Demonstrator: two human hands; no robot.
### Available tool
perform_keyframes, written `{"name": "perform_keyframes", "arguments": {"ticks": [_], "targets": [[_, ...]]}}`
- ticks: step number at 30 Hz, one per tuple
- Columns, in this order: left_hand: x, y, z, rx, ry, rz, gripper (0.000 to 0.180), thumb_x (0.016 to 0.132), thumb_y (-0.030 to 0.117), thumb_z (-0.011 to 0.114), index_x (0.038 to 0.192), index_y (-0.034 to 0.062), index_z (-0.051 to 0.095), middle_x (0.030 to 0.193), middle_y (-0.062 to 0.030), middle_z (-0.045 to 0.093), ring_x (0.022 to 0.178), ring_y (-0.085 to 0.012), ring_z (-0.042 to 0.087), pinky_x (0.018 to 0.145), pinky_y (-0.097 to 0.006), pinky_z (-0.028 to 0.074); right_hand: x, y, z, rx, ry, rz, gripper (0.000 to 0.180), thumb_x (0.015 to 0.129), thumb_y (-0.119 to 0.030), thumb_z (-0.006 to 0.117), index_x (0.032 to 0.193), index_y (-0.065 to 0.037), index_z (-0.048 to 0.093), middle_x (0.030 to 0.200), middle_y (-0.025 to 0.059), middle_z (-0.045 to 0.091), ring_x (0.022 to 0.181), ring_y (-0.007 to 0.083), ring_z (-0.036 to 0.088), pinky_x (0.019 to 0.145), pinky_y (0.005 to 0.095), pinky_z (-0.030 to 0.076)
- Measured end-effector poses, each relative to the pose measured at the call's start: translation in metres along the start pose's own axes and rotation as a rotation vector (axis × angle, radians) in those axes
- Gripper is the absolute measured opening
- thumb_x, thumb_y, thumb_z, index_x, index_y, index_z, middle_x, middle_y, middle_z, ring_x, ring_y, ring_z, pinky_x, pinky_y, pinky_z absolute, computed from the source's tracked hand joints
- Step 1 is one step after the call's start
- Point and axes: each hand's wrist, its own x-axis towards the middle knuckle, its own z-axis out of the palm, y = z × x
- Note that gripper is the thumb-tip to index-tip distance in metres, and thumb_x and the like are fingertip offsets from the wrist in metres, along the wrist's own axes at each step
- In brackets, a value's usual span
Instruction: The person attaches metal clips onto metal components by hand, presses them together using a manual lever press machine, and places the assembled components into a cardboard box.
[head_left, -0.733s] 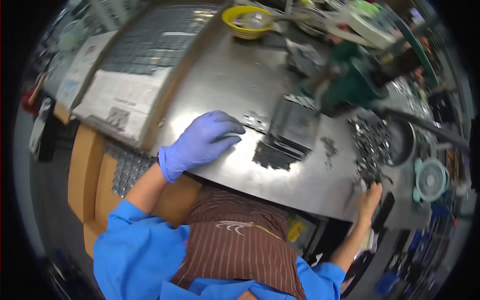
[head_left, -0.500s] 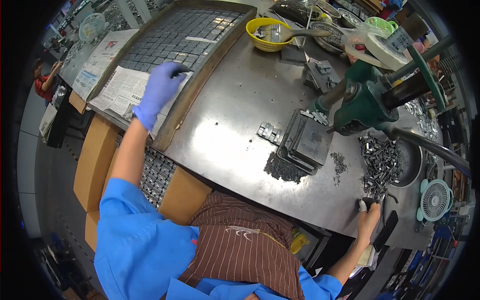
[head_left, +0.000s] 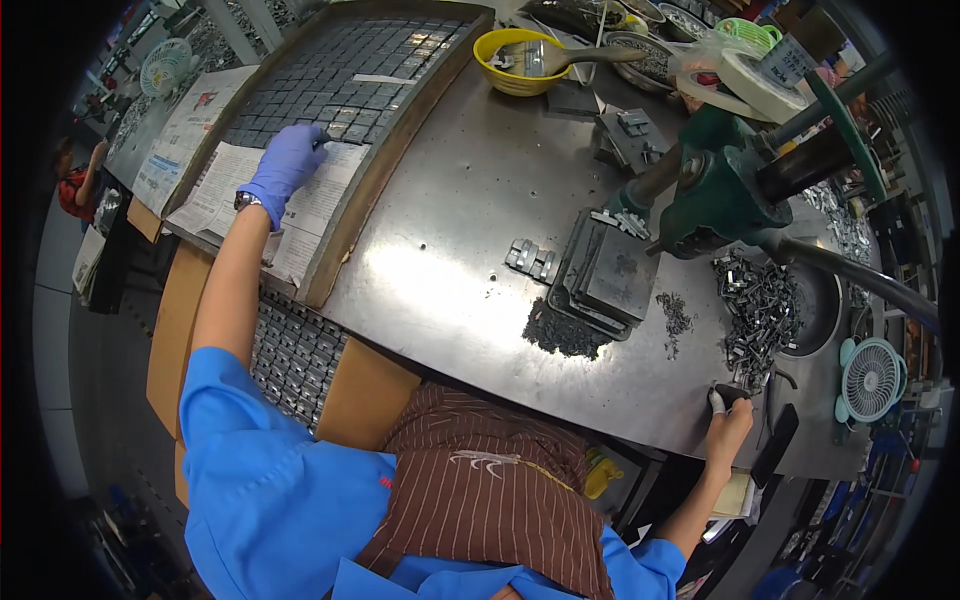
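Note:
My left hand [head_left: 287, 168], in a purple glove, reaches over a wooden-edged tray [head_left: 345, 215]. Its fingers are closed on a small dark metal part [head_left: 322, 140], mostly hidden by the fingertips, at the near edge of tightly laid rows of grey metal parts [head_left: 320, 95]. Newspaper [head_left: 235, 185] lines the tray's near end. At the right edge of the metal table, my bare right hand [head_left: 728, 432] is closed around a small black object [head_left: 731, 393], whose kind I cannot make out. A pale wrap covers one of its fingertips. Just beyond it lies a heap of metal scraps [head_left: 755, 320].
A green hand press [head_left: 700, 200] stands over a steel block fixture [head_left: 610, 275], with joined metal parts [head_left: 532, 260] and dark shavings [head_left: 565, 330] beside it. A yellow bowl [head_left: 500, 75] holds a brush. A box of metal parts [head_left: 292, 360] sits below the tray; a small fan [head_left: 870, 380] stands right.
My left hand has moved slightly left and down to the near edge of the rows, its fingers closer to the parts. My right hand stays by the scrap heap. The whole view has shifted a little.

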Motion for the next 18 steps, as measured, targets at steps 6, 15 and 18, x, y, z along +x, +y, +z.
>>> {"name": "perform_keyframes", "arguments": {"ticks": [6,15,18], "targets": [[-0.014,-0.009,-0.007,0.030,-0.066,-0.098,0.024,0.070,0.011,0.065,0.093,0.0046,0.061,0.078,-0.0175,0.062,0.073,-0.0307,0.061,0.069,-0.036,0.048,-0.004,-0.006,-0.010,0.121,0.119,0.153,0.012,0.075,0.000,0.065,0.086,0.003,0.061,0.079,0.0118,0.063,0.073,0.0176,0.059,0.067,0.0270,0.045],[-0.049,0.089,-0.027,-1.254,-0.079,-0.232,0.037,0.074,0.004,0.065,0.108,-0.0031,0.051,0.087,-0.0111,0.061,0.076,-0.0164,0.061,0.067,-0.026,0.051,0.001,-0.053,-0.002,0.650,0.142,0.119,0.023,0.082,0.001,0.057,0.105,0.001,0.060,0.085,0.0068,0.063,0.071,0.0111,0.059,0.064,0.0241,0.049],[-0.073,0.154,-0.036,-1.464,-0.190,-0.145,0.026,0.077,0.005,0.062,0.098,0.0001,0.049,0.094,-0.0148,0.062,0.083,-0.0203,0.062,0.071,-0.027,0.050,0.005,-0.098,0.007,0.648,0.107,-0.025,0.013,0.081,-0.001,0.059,0.094,0.002,0.060,0.077,0.0084,0.064,0.064,0.0129,0.061,0.058,0.0249,0.049]]}}
